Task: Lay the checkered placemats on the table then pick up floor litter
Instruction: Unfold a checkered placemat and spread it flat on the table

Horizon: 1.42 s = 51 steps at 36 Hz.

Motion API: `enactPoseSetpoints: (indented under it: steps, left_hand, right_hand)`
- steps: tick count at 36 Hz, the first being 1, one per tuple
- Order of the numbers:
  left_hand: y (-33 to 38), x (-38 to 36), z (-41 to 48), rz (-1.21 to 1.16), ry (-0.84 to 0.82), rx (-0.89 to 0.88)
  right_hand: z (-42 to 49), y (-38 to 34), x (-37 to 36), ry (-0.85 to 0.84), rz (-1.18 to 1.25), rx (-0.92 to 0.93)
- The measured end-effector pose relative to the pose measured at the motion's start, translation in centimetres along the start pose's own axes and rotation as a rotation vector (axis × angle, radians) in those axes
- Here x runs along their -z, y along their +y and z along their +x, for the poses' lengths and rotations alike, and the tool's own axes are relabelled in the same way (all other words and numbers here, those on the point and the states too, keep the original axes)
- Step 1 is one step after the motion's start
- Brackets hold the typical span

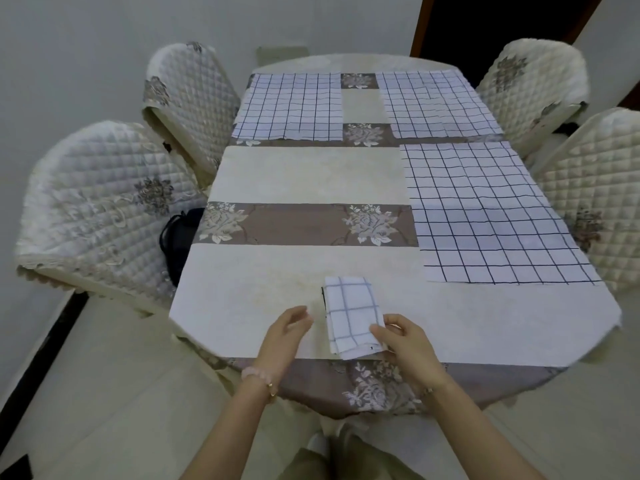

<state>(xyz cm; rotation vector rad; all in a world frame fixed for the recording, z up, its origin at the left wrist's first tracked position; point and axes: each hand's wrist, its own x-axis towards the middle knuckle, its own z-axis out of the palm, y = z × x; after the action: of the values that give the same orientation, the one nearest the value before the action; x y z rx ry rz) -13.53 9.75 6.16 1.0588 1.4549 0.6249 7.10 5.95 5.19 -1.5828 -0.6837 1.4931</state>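
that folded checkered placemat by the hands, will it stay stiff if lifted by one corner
Probably floppy: the folded placemat shows soft layered folds, so it would likely droop and unfold. Likely light, since the right hand only pinches its edge.

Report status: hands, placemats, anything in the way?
Hands: right hand pinches folded placemat at the table near edge; left hand open beside it, not touching. Laid flat: far-left placemat, far-right placemat, near-right placemat. Nothing in the way seen.
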Motion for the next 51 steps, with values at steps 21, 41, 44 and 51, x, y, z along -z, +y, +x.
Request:
enactPoseSetpoints:
  steps: [21, 41, 44, 51]
  left_hand:
    - [2.7, -4.7, -3.1, -0.024, 0.045, -0.391]
    - [2.6, -4.3, -3.3, -0.072, 0.121, -0.340]
    - [2.5, -3.5, -2.9, -0.082, 0.178, -0.340]
    - [2.0, -1.2, -1.7, -0.190, 0.309, -0.280]
  right_hand:
    - [-3.4, -3.3, -3.5, -0.009, -0.006, 0.285]
    - [-3.4, -3.9, -2.9, -0.060, 0.089, 0.154]
    - [-3.0, -3.9, -2.1, -0.024, 0.134, 0.117]
    - [-2.1, -3.4, 0.5, 0.103, 0.092, 0.054]
